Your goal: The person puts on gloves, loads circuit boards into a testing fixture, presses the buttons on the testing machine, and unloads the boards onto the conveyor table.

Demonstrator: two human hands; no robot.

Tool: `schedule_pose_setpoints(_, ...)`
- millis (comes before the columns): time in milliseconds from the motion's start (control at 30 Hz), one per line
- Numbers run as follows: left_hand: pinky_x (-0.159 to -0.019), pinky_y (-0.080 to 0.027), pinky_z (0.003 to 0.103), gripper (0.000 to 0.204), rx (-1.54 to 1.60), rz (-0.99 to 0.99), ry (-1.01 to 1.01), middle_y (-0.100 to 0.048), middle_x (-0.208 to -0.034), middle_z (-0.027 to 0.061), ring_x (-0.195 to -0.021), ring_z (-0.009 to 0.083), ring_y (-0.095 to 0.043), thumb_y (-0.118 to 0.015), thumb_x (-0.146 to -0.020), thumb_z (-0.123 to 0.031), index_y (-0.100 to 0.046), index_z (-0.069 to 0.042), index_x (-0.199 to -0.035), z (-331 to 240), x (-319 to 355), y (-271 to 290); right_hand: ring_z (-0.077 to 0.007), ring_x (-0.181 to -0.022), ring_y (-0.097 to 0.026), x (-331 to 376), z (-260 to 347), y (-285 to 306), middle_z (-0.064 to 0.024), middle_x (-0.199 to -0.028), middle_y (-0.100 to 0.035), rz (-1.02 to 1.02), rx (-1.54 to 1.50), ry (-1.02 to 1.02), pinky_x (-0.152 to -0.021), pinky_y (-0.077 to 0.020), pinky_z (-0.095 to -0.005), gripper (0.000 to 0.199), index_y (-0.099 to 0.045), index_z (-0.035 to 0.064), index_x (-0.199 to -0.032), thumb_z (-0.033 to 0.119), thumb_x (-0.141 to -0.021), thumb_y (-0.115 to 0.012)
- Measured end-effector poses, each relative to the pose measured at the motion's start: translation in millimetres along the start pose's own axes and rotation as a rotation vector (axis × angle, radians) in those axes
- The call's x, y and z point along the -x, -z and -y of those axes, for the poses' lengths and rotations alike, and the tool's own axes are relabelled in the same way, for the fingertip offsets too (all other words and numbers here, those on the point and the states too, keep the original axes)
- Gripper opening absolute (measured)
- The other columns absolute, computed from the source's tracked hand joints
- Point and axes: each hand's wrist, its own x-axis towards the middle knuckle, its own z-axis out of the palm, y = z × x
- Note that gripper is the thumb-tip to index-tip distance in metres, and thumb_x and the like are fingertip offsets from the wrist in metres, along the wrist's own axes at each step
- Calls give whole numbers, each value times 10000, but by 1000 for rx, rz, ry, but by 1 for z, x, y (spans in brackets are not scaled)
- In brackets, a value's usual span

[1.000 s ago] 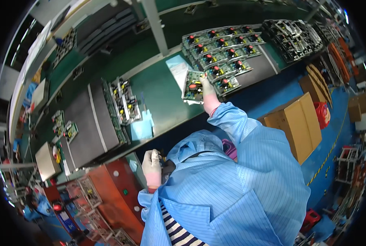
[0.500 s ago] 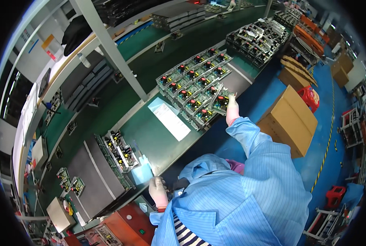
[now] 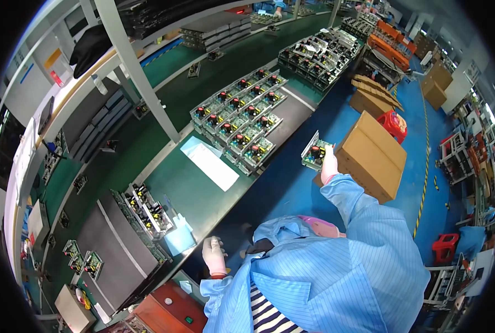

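Observation:
My right hand, in a pale glove, grips a circuit board by its near edge. This green board carries a red-topped round part and a metal strip along its side. It is held in the air over the blue floor, to the right of the bench edge. Rows of similar circuit boards stand on the bench to its left. My left hand, gloved too, is closed near the front edge of the bench, close to a light-blue sheet. Its curled fingers hide whatever may be in them.
A white paper lies on the green bench. More boards sit by a dark mat at the left. A cardboard box stands close right of my right hand. A metal post rises behind the bench.
My right hand has lifted the circuit board off the front corner of the rows and carried it right, past the bench edge. My left hand stays closed near the bench front. The view has shifted a little.

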Motion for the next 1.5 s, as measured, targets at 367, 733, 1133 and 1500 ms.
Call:
schedule_pose_setpoints(367,-520,-466,251,279,95,-50,206,-610,-865,72,-603,127,-500,-464,-1001,-263,-610,-29,-1046,23,-6,-17,-178,-712,-667,-49,-36,-11,-92,-955,-691,-27,-63,-124,-613,-567,-294,415,-651,57,-1125,414,-930,-567)
schedule_pose_setpoints(733,-657,-503,247,286,382,-461,267,-633,-1022,116,-771,171,-589,-461,-987,-235,-603,-29,-1128,-1,-78,-68,-217,-939,-621,-218,-41,-82,-130,-1103,-645,-27,-120,-80,-803,-494,-308,490,-599,14,-1213,397,-910,-561)
schedule_pose_setpoints(1133,-665,-492,280,247,334,-609,306,-636,-1000,107,-820,196,-599,-498,-931,-220,-585,-51,-1088,-13,-105,-103,-283,-888,-647,-386,-22,-134,-131,-1169,-628,75,-150,-255,-700,-576,-447,567,-474,111,-1356,478,-934,-569)
schedule_pose_setpoints(1500,-686,-500,290,259,82,-661,246,-618,-1007,116,-831,203,-576,-507,-922,-204,-589,-38,-1103,-18,-99,-120,-181,-613,-600,-417,-10,-177,-83,-928,-645,420,60,-283,-426,-414,-234,451,-599,161,-1148,554,-935,-542)
